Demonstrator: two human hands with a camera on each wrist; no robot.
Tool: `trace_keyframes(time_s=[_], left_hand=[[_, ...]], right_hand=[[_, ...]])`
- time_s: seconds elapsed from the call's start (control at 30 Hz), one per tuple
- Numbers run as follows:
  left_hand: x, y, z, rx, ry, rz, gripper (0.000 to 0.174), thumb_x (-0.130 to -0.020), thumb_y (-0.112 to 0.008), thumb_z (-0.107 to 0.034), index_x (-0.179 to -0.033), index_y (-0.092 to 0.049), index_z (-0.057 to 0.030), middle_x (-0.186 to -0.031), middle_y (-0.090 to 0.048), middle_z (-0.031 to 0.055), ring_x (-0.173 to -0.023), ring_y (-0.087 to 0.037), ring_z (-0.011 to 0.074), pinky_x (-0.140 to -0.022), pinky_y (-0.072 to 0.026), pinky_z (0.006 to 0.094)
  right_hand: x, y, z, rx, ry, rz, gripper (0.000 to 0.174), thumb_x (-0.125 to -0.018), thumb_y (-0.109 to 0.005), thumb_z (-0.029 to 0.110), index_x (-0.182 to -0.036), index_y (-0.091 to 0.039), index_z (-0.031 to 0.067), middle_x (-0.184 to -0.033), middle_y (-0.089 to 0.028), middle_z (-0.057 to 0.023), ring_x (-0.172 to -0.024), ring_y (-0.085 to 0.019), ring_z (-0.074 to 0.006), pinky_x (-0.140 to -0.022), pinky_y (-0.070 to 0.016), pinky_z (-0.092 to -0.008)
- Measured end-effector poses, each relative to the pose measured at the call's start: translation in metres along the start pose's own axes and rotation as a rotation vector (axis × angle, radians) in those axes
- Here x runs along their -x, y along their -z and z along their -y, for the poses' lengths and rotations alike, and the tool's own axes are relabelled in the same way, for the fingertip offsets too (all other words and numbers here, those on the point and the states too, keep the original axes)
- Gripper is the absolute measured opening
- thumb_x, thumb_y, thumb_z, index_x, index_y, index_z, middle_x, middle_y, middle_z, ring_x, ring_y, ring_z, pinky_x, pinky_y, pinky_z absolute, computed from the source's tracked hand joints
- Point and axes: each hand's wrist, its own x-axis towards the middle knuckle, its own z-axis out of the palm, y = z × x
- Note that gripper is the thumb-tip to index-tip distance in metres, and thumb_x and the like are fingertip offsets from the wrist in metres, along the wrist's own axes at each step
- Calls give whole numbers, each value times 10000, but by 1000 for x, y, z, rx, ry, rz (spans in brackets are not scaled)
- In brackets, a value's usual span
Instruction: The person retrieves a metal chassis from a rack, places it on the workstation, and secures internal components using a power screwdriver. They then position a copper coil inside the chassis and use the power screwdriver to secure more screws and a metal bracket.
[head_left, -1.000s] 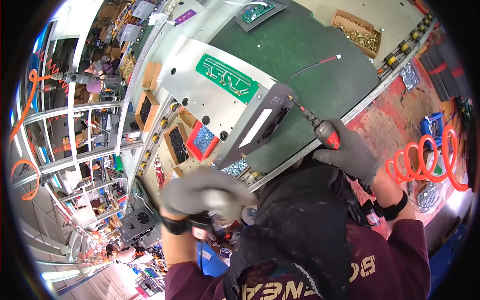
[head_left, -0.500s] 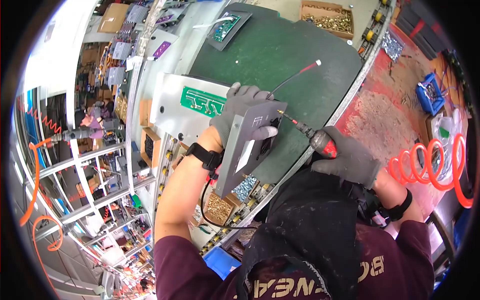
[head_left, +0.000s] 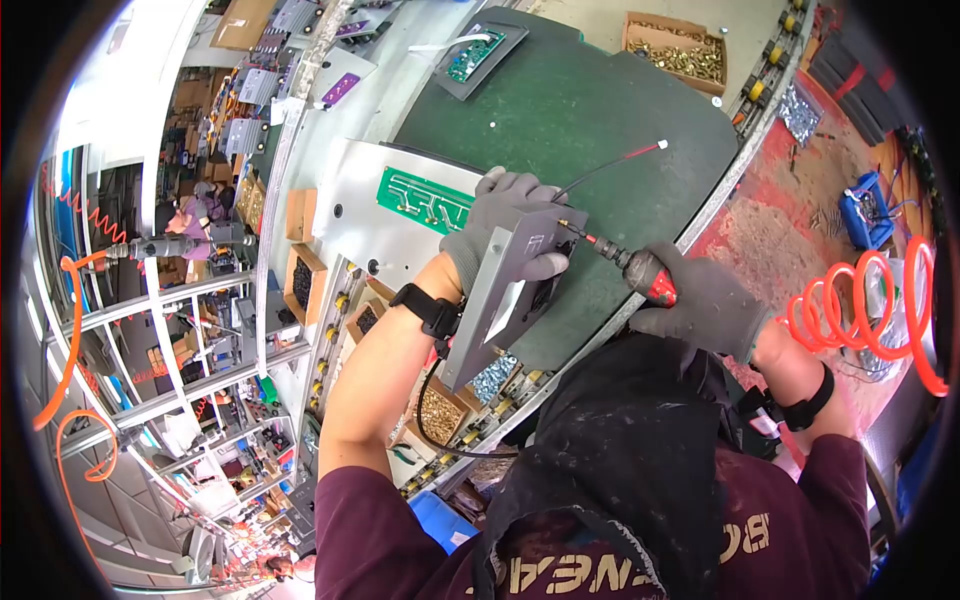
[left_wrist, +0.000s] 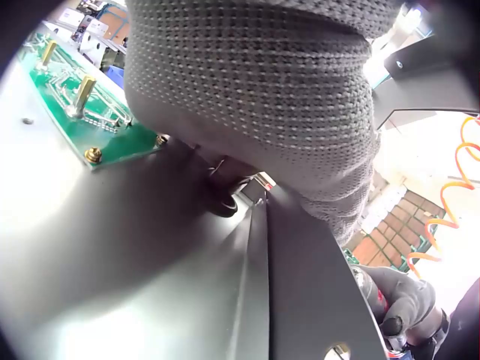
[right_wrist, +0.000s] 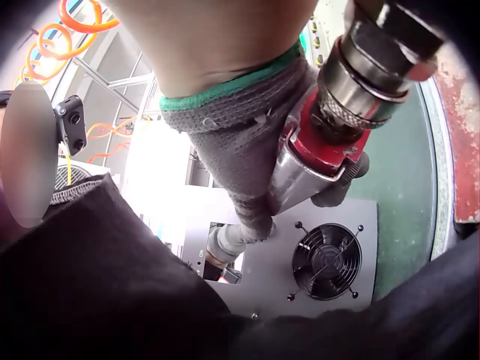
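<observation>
A metal case has a silver plate (head_left: 355, 225) and a dark grey end panel (head_left: 478, 330). My gloved left hand (head_left: 500, 215) grips the panel, fingers behind it and thumb across its outer face. A green circuit board (head_left: 420, 197) with brass posts lies on the plate beside that hand. My gloved right hand (head_left: 705, 305) grips a red-and-metal power screwdriver (head_left: 652, 278), its bit pointing at the panel's upper end, close to the left thumb. A black round fan grille (right_wrist: 326, 261) shows on the panel in the right wrist view.
The case stands over a green mat (head_left: 590, 110) on the bench. A thin cable (head_left: 615, 162) sticks out past the panel. Boxes of brass parts (head_left: 680, 52) and silver screws (head_left: 495, 377) stand nearby. An orange coiled hose (head_left: 860, 310) hangs at the right.
My left hand came up from the lower left and took hold of the end panel. The screwdriver in my right hand stays near the panel's upper end, its tip shifting slightly along it.
</observation>
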Motion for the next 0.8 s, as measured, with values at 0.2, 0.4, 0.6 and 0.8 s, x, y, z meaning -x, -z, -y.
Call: trace_keyframes(time_s=[0.2,0.4,0.6,0.8], left_hand=[[1,-4,4,43,-21,-20,442,-628,-639,-465,-1021,-671,-265,-990,-572,3,-1024,-508,224,-994,-302,460],[-1,0,3,-31,7,59,429,-618,-655,-471,-998,-678,-273,-1006,-582,-10,-1041,-509,218,-995,-316,453],[12,-11,8,-124,29,-168,818,-620,-737,-420,-1310,-487,-60,-1172,-522,121,-1086,-511,289,-988,-359,441],[163,5,70,174,783,-621,545,-729,-613,-111,-1267,-549,-61,-1181,-569,194,-1086,-570,309,-920,-460,365]], right_hand=[[-2,4,5,96,62,-37,629,-761,-707,396,-1202,-447,30,-823,-619,-243,-799,-614,-425,-700,-472,-481],[-4,2,8,189,55,-72,591,-785,-700,344,-1214,-434,37,-829,-626,-239,-798,-617,-427,-699,-477,-481],[0,10,5,250,-3,-99,644,-719,-743,336,-1226,-450,69,-839,-614,-236,-824,-605,-424,-692,-463,-476],[12,-17,-116,722,-23,29,309,-740,-686,250,-968,-555,88,-976,-590,-154,-928,-573,-358,-835,-438,-461]])
